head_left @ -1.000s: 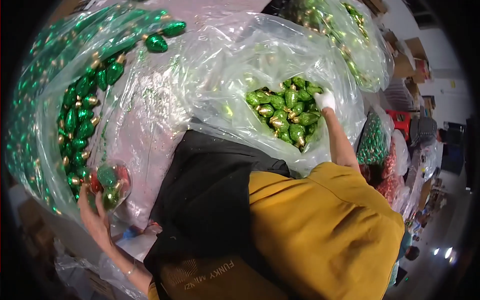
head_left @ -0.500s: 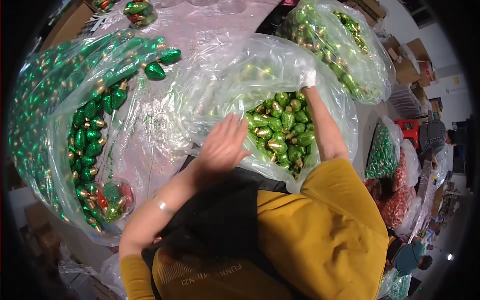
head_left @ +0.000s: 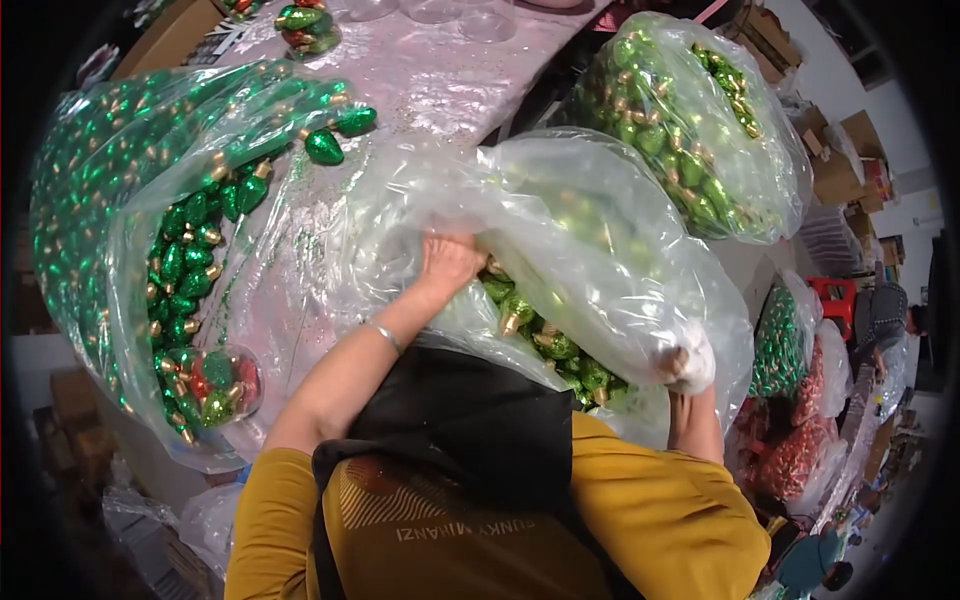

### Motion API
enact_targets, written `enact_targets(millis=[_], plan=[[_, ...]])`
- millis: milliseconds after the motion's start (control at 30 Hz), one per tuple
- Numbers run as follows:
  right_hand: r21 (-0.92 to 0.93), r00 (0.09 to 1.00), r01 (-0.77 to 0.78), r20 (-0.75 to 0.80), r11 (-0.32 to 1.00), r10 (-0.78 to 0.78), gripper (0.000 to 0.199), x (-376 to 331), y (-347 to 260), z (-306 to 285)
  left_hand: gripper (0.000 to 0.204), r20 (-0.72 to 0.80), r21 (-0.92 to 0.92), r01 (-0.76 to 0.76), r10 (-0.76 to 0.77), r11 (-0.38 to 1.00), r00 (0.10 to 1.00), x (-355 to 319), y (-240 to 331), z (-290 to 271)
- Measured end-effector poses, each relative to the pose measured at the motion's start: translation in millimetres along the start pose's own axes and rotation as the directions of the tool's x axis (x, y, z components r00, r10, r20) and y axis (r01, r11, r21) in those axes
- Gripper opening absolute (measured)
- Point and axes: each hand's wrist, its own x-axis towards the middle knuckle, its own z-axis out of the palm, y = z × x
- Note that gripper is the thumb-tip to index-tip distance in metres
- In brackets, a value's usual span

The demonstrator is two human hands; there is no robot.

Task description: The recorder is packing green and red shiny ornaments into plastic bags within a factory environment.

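The left hand grips the near rim of the clear plastic bag — fingers closed on the film; the right hand clutches its right edge, bunched; green foil ornaments lie between both hands, inside.

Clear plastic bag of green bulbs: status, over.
Left hand and right hand both gripping the clear plastic bag. Green bulb ornaments inside. Nothing in the way.

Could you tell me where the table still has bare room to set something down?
The pink tabletop is bare between the long bag of green ornaments and the far bag. Nearer, the clear bag gripped by the left hand and right hand crowds it.
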Motion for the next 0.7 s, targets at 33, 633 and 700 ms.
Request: enact_targets(millis=[33,633,700], plan=[[-0.062,0.983,0.152,-0.097,0.986,-0.157,0.076,-4.6,7.4,4.0,0.053,-0.126,0.034,-0.042,0.046,0.999,0.991,-2.5,-18.0,16.0],[-0.087,0.711,0.467,-0.555,0.88,-0.432,0.031,228.5,-196.5,-30.1,0.031,0.164,-0.971,0.212,-0.334,0.109,0.928,18.1,21.3,-116.1],[0.233,0.832,0.489,-0.414,0.841,-0.37,0.028,252.2,-183.9,-75.1,0.034,0.176,-0.973,0.211,-0.298,0.089,0.938,23.7,31.9,-135.5]])
